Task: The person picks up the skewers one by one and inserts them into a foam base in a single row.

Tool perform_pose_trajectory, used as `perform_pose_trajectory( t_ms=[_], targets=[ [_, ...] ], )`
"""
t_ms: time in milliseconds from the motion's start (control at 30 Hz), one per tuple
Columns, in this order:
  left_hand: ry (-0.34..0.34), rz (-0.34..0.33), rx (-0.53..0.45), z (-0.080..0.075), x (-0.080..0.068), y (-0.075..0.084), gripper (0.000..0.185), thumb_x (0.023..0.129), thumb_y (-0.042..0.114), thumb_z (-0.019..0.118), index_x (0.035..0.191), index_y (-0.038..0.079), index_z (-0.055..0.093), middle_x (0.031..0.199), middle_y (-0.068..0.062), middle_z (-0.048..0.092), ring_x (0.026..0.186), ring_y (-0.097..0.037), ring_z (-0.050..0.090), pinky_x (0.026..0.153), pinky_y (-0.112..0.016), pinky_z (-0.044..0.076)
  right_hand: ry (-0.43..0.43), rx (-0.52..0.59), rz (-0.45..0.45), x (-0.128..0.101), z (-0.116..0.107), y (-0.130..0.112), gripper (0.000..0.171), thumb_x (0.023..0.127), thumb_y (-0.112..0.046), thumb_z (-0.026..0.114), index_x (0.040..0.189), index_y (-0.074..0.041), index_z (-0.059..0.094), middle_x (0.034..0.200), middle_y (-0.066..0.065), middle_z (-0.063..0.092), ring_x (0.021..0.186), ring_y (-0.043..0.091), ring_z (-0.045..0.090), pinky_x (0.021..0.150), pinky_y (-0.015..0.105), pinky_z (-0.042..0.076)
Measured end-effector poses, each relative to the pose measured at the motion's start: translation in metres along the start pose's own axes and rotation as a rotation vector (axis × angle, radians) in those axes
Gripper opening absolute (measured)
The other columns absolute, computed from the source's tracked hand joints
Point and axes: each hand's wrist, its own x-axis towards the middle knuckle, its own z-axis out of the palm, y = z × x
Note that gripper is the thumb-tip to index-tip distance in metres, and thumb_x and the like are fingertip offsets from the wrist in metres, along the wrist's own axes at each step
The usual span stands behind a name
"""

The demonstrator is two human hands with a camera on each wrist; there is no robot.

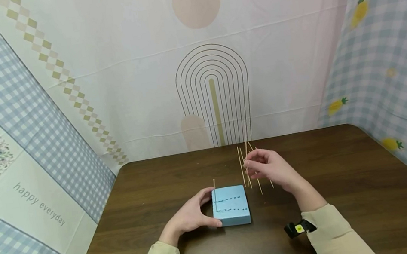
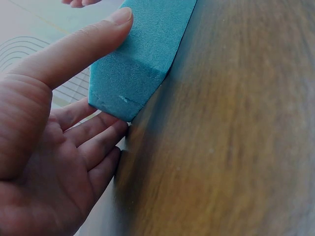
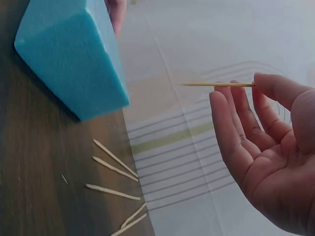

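1. Hands work over a dark wooden table (image 1: pixel 351 175), seen from the head camera, with patterned cloth (image 1: pixel 140 66) hung behind and to both sides.
2. Left hand (image 1: pixel 190 216) steadies a light blue foam block (image 1: pixel 231 204) lying near the table's front middle; in the left wrist view the thumb (image 2: pixel 74 46) lies along the block's upper face while the other fingers (image 2: pixel 96 140) lie straight against its lower corner, so this grip is spread and pressing, not curled.
3. One thin wooden stick (image 1: pixel 214 183) stands upright at the block's far left corner, close to the left hand's fingertips.
4. Dark dotted lines mark the block's top face in two rows.
5. Right hand (image 1: pixel 272 168) is raised above the table, just right of and beyond the block, apart from it.
6. Its grip pinches a single stick (image 3: pixel 216 84) between thumb tip and fingertips (image 3: pixel 236 91), as the right wrist view shows, the palm open toward the camera.
7. Loose sticks (image 1: pixel 250 168) lie scattered on the table under and beside the right hand, some crossing one another; the right wrist view shows several of them (image 3: pixel 113 169) just beside the block.
8. Pale sleeves cover both forearms, each with a small black device at the wrist.
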Motion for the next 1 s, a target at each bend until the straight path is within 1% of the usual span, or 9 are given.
perform_pose_trajectory(
  t_ms=[100,300,367,500,567,633,700,867,1000],
  targets=[
    [-0.001,-0.002,0.003,0.0,0.001,-0.001,0.107,0.078,0.027,0.1,0.164,0.009,0.039,0.163,-0.008,0.049,0.151,-0.027,0.045,0.123,-0.054,0.03,-0.005,-0.024,-0.022,-0.001,0.007,-0.003,0.027,0.104,-0.019,0.074,0.122,-0.001,0.067,0.111,0.022,0.071,0.1,0.034,0.072,0.086,0.043,0.063],
    [-0.001,0.002,0.012,0.0,0.001,-0.001,0.107,0.078,0.027,0.099,0.164,0.008,0.039,0.162,-0.008,0.049,0.15,-0.027,0.045,0.123,-0.055,0.03,-0.014,-0.028,-0.063,-0.003,0.02,-0.009,0.038,0.102,-0.014,0.076,0.137,-0.008,0.062,0.105,0.017,0.074,0.095,0.035,0.076,0.085,0.05,0.063],
    [0.0,0.0,0.011,0.0,0.001,0.0,0.107,0.078,0.027,0.099,0.164,0.008,0.039,0.162,-0.009,0.05,0.15,-0.027,0.046,0.123,-0.054,0.03,-0.018,-0.025,-0.067,-0.004,0.024,-0.011,0.04,0.101,-0.014,0.076,0.138,-0.009,0.062,0.105,0.015,0.075,0.095,0.037,0.077,0.084,0.049,0.063],
    [-0.001,-0.003,0.007,0.0,0.001,0.001,0.106,0.078,0.027,0.099,0.163,0.008,0.039,0.161,-0.008,0.051,0.15,-0.027,0.046,0.123,-0.054,0.03,-0.051,-0.019,-0.063,-0.004,0.031,-0.012,0.033,0.102,-0.015,0.076,0.132,-0.008,0.062,0.106,0.014,0.077,0.097,0.043,0.076,0.084,0.049,0.063],
    [-0.002,-0.004,0.005,0.0,0.001,0.0,0.106,0.078,0.027,0.099,0.163,0.007,0.039,0.16,-0.008,0.051,0.149,-0.026,0.047,0.123,-0.053,0.03,-0.073,-0.019,-0.057,-0.005,0.034,-0.013,0.029,0.103,-0.015,0.074,0.128,-0.007,0.063,0.106,0.014,0.078,0.097,0.045,0.075,0.085,0.052,0.062],
    [-0.004,-0.001,0.005,0.0,0.001,0.0,0.106,0.079,0.027,0.099,0.163,0.007,0.039,0.16,-0.008,0.051,0.149,-0.026,0.047,0.123,-0.053,0.03,-0.095,-0.021,-0.052,-0.006,0.036,-0.013,0.025,0.104,-0.017,0.073,0.124,-0.006,0.063,0.106,0.015,0.078,0.095,0.044,0.076,0.087,0.056,0.061],
    [-0.004,0.001,0.005,0.0,0.002,0.0,0.106,0.079,0.027,0.099,0.163,0.007,0.039,0.16,-0.008,0.051,0.149,-0.026,0.047,0.123,-0.053,0.03,-0.111,-0.02,-0.051,-0.006,0.039,-0.014,0.022,0.105,-0.019,0.072,0.121,-0.005,0.065,0.106,0.016,0.078,0.094,0.041,0.076,0.087,0.056,0.061],
    [-0.004,0.004,0.012,0.0,0.002,0.0,0.105,0.079,0.028,0.099,0.163,0.007,0.039,0.16,-0.008,0.051,0.149,-0.026,0.047,0.123,-0.053,0.03,-0.128,-0.023,-0.088,-0.007,0.044,-0.015,0.022,0.102,-0.02,0.076,0.115,-0.004,0.069,0.106,0.02,0.076,0.093,0.033,0.076,0.084,0.047,0.063],
    [-0.002,0.002,0.011,-0.001,0.001,0.001,0.105,0.079,0.028,0.099,0.163,0.007,0.04,0.161,-0.008,0.051,0.149,-0.027,0.047,0.123,-0.054,0.03,-0.117,-0.033,-0.125,-0.007,0.048,-0.013,0.023,0.1,-0.017,0.078,0.116,-0.003,0.07,0.106,0.025,0.075,0.091,0.032,0.075,0.081,0.046,0.064]
  ],
)
